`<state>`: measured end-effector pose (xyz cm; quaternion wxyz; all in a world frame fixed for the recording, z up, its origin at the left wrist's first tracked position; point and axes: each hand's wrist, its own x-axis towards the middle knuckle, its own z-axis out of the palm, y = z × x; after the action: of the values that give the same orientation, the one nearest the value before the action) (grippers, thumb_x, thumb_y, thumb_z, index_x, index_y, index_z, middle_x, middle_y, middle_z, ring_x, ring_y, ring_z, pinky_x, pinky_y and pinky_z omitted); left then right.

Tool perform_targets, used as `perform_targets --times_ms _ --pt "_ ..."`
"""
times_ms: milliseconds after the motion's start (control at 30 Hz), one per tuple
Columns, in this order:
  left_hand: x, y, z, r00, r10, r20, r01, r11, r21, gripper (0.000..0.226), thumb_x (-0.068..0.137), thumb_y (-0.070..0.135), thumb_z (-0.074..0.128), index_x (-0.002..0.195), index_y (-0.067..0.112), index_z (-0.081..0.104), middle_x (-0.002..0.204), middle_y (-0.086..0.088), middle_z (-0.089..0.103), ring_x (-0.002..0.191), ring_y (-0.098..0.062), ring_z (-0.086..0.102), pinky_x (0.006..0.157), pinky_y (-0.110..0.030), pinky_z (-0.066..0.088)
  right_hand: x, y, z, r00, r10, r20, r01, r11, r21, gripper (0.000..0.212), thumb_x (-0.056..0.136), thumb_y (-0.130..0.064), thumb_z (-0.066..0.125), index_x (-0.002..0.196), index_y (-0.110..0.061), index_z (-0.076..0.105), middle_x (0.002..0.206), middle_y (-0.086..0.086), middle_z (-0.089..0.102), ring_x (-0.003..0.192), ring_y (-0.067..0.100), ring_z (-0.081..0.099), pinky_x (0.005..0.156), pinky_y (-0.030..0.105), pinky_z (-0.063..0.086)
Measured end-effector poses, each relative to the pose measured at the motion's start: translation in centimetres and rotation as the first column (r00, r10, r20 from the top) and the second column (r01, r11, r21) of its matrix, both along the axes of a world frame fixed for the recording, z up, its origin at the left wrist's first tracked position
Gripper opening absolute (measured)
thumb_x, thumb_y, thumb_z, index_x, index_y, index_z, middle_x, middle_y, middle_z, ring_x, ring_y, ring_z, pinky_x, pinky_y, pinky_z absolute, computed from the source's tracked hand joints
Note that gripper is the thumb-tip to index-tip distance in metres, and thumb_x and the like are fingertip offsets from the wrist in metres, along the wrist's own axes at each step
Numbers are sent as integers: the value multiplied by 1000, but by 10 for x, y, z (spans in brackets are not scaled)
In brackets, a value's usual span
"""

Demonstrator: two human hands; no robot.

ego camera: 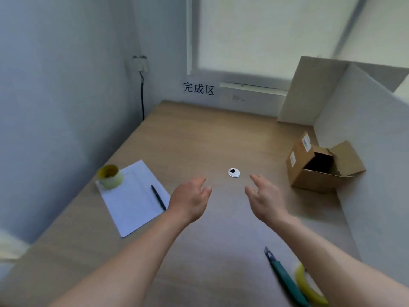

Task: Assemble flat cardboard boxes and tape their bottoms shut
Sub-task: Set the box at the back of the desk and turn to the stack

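Note:
My left hand point(190, 199) and my right hand point(264, 199) hover over the middle of the wooden desk point(199, 138), palms facing each other, fingers apart, nothing in them. A small cardboard box point(309, 171) lies on its side at the right with its flaps open toward me. A flat cardboard sheet point(309, 91) leans upright at the back right corner. A roll of clear tape with a yellow core point(109, 176) sits on the left. A second yellow tape roll point(306, 284) lies near the front right, by a green utility knife point(285, 280).
A white sheet of paper point(130, 200) with a black pen point(158, 197) lies left of my hands. A white cable grommet point(234, 172) is set in the desk. A white partition point(365, 151) bounds the right side; the wall point(55, 107) bounds the left. Black characters point(198, 88) mark the back wall.

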<state>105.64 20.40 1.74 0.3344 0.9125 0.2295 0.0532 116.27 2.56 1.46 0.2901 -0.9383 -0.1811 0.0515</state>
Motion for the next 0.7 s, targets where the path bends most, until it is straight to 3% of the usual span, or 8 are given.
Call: perform_targets --times_ms 67,133,267,400,533,700 --pt "-41 23 7 998 69 6 -69 997 43 35 98 34 42 114 7 57 112 -10 63 107 -33 56 90 -43 46 -24 30 7 990 127 64 -124 991 -53 38 97 -26 46 130 -9 54 131 8 54 115 32 51 94 43 43" --pt "-81 42 13 989 147 27 -149 986 80 35 98 34 42 115 8 57 109 -7 63 106 -30 56 88 -43 46 -47 57 14 969 230 92 -223 972 -77 35 96 -25 48 126 -7 53 131 10 53 118 32 48 92 44 43" --pt "-165 65 17 951 307 37 -309 933 184 41 99 38 41 129 14 54 135 -3 54 122 -24 50 95 -38 41 -97 106 23 888 437 141 -428 899 -91 33 96 -26 50 122 -8 55 131 14 53 119 31 46 89 42 41" --pt "-258 61 18 880 475 -9 -449 837 312 34 97 40 43 118 17 56 124 -1 55 111 -30 55 84 -40 48 -159 143 22 734 656 175 -650 753 -98 37 95 -32 48 124 -13 57 122 8 57 116 31 50 86 39 42" --pt "-359 36 12 773 634 -15 -588 726 355 33 94 38 48 113 14 59 127 -5 56 117 -28 53 93 -40 47 -239 165 10 579 796 175 -796 598 -89 44 95 -38 49 132 -15 55 135 9 55 124 30 49 97 43 43" --pt "-481 -15 -3 548 836 -16 -791 524 316 45 94 42 52 134 22 52 145 3 48 132 -20 44 104 -37 43 -350 173 -7 374 922 105 -913 385 -137 52 99 -52 41 146 -30 40 157 -1 35 127 28 53 104 46 42"
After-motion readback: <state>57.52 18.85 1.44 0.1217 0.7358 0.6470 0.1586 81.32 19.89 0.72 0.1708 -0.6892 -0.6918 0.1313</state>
